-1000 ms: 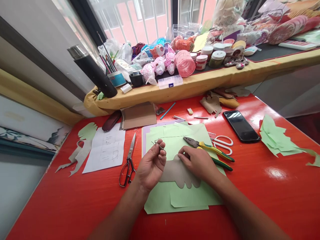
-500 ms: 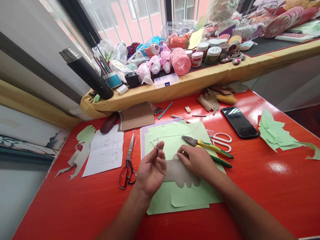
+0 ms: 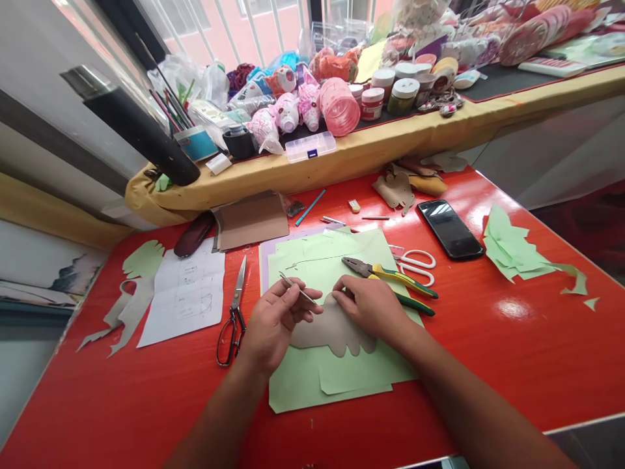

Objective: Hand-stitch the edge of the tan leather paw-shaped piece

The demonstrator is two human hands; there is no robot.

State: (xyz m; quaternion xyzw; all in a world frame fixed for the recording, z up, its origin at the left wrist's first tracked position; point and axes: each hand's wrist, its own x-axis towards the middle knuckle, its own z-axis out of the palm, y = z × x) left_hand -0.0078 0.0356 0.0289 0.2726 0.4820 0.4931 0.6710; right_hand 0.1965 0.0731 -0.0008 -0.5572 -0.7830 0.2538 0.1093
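Left hand [image 3: 273, 322]: thumb and forefinger closed on a thin, straight metal wire [image 3: 299, 292], pinched near its lower end. The wire slants up and left, free end over the paper, low end close to the cut-out's top edge. A fine pinch suits a piece this thin; a fuller grasp would hide it.

Right hand [image 3: 374, 307]: laid palm-down on a flat grey-brown cut-out with a scalloped lower edge [image 3: 326, 333], fingertips at its upper rim. Probably pressing it flat to stop it sliding. Fingers hide the edge, so I cannot tell whether they pinch it or only press.

The cut-out lies on overlapping pale green paper sheets [image 3: 342, 381] in the middle of the glossy red table [image 3: 488, 365].

Just beyond the right hand: pliers with yellow-and-green handles [image 3: 390, 280], jaws pointing left. White-handled scissors [image 3: 416, 264] lie right behind them. Long steel scissors with black loops [image 3: 233, 312] lie just left of the left hand. A black phone [image 3: 449, 228] sits farther off to the right.

Against half a second ago: the left hand was turned palm-up with the wire nearly on end. Now it has rolled over and the wire slants toward the cut-out. Right hand, cut-out and pliers unchanged.
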